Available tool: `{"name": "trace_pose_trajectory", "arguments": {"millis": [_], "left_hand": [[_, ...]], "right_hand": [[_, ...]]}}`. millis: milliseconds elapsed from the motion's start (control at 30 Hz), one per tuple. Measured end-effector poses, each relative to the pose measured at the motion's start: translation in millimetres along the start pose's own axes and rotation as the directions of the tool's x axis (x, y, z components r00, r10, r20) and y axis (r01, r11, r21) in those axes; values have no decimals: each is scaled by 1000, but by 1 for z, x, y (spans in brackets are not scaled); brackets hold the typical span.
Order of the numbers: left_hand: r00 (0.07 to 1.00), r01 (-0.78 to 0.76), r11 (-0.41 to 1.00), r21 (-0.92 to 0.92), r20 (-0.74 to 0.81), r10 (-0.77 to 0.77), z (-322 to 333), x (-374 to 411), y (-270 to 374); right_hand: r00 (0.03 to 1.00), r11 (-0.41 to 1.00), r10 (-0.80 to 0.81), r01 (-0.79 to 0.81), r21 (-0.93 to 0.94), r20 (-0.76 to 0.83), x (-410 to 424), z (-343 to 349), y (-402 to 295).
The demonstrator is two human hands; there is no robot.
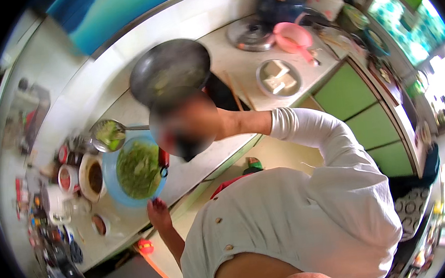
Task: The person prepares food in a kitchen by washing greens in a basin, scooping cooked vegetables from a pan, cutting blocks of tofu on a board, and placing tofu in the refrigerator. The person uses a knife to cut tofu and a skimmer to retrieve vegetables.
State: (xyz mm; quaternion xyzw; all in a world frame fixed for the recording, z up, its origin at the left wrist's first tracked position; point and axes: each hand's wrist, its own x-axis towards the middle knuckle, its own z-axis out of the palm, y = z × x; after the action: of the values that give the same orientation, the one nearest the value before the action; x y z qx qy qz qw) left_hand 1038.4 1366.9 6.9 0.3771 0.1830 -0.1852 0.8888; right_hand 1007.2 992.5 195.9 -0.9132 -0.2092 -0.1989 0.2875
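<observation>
A steel ladle (107, 135) holding chopped green vegetable hangs at the upper left edge of a light-blue plastic basin (110, 183). Its handle runs into a blurred patch over my right hand (199, 119), which grips it; the fingers are hidden. A red handle with a ring end (164, 161) sticks out below the patch, over the basin's right side. My left hand (159, 212) holds the basin's near rim. Wet green vegetables (138, 169) lie in the basin. Beyond my right hand stands a dark wok (169, 66) with some food and liquid inside, partly covered by the blur.
Right of the wok are wooden chopsticks (234, 89), a bowl of white blocks (279, 78), a pink strainer (293, 37) and a glass pot lid (251, 34). Left of the basin stand a cream pot (91, 178), a white container (68, 178) and several jars. The counter edge runs along my front.
</observation>
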Motion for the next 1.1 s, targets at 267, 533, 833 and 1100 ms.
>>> {"name": "trace_pose_trajectory", "arguments": {"millis": [267, 533, 833, 1100], "left_hand": [[992, -39, 999, 34, -119, 43, 26, -16, -4], [992, 79, 993, 83, -105, -70, 27, -38, -24], [987, 128, 985, 118, -116, -114, 35, -45, -27], [982, 132, 989, 73, -145, -120, 19, -58, -33]], "right_hand": [[993, 859, 121, -96, -503, 16, -12, -32, -15], [784, 541, 590, -561, -627, -193, -26, -78, 104], [714, 702, 693, -699, -135, -93, 4, -40, 150], [515, 326, 722, -842, 429, 462, -11, -75, 100]]}}
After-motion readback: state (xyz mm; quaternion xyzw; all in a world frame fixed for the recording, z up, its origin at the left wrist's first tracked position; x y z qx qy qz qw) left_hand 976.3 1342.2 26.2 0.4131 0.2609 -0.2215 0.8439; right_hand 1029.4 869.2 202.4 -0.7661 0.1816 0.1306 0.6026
